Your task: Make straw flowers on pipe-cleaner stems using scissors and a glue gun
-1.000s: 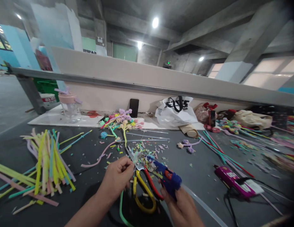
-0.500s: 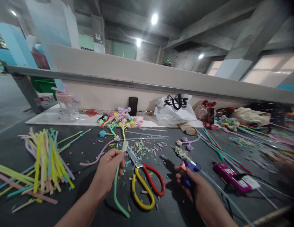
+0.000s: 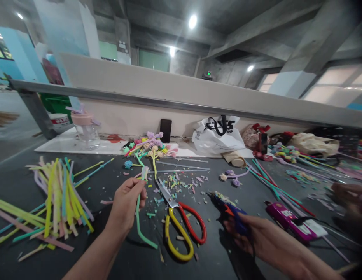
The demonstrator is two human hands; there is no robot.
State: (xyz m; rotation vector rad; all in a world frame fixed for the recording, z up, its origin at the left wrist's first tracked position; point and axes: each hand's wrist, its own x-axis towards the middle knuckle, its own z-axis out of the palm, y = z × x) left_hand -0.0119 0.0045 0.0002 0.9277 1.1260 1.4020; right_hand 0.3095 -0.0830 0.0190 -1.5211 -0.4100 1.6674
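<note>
Risks, as judged: scraps stuck along the nozzle of the blue glue gun (image 3: 237, 216) could foul a joint if brought to the work; the nozzle, if hot, could mark foam or skin on contact; loose crumbs (image 3: 175, 179) could cling to any wet glue. Holdings: left hand (image 3: 126, 202), one, fingers pinched on a green stem (image 3: 138, 217), one, held above the surface (image 3: 105, 249) left of the scissors, a pale piece (image 3: 144, 173) at its upper end, lower end bending right; right hand (image 3: 256, 229), one, fingers wrapped about the glue gun, one; whether the trigger is pressed, cannot tell. Scissors (image 3: 172, 204), one pair, lying between the hands, one yellow handle, one red. Clear rods (image 3: 179, 170), three, beyond the crumbs. Plum-coloured device (image 3: 288, 221), one. White bag (image 3: 218, 137), one. Bottle (image 3: 86, 134), one. Strips (image 3: 56, 202), left pile, overlapping, too many to count.
</note>
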